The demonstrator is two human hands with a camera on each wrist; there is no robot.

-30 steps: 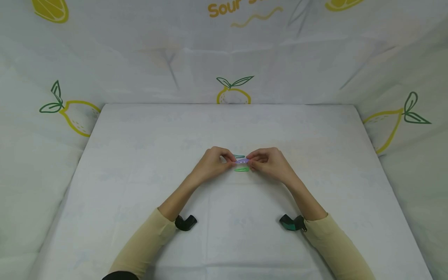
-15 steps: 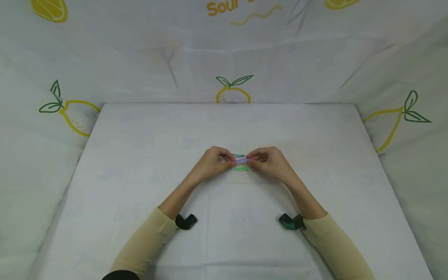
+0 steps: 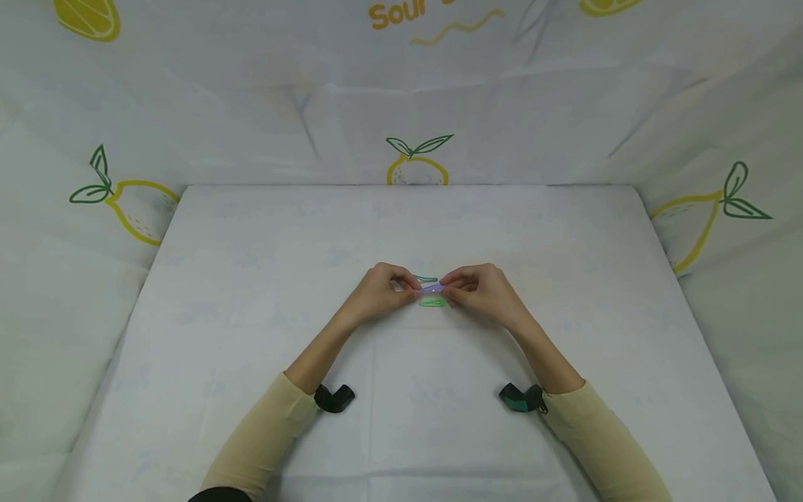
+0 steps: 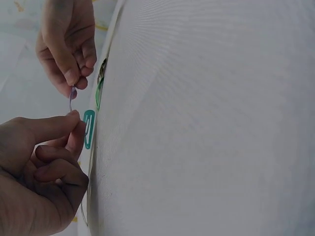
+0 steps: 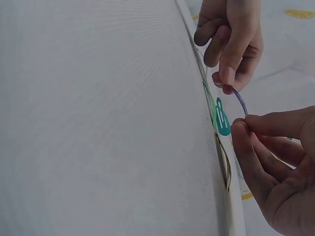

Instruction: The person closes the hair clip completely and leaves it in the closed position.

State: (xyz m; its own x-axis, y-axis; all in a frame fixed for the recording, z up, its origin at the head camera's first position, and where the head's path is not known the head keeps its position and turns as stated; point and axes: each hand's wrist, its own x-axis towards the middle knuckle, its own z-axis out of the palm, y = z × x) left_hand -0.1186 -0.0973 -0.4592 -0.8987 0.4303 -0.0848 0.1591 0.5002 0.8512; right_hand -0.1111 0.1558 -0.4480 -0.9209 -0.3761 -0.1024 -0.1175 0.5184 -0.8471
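Observation:
A slim purple snap hair clip (image 3: 432, 288) is stretched between my two hands, slightly bowed. My left hand (image 3: 380, 293) pinches one end between thumb and fingertip, while my right hand (image 3: 482, 293) pinches the other. A teal snap hair clip (image 3: 428, 279) lies just behind it on the white table, and a green one (image 3: 431, 303) lies in front. Near my right hand in the right wrist view is a brownish clip (image 5: 224, 162), hidden in the head view. The teal clip (image 4: 89, 129) shows its slotted shape in the left wrist view.
The table (image 3: 401, 418) is covered in white cloth. White curtains with lemon drawings (image 3: 417, 171) enclose its back and sides. Black wrist mounts (image 3: 334, 398) stick out inward from both cuffs.
Both hands keep their pinch on the purple hair clip and stay nearly in place. The bend of the purple clip changes slightly. The teal and green clips stay put.

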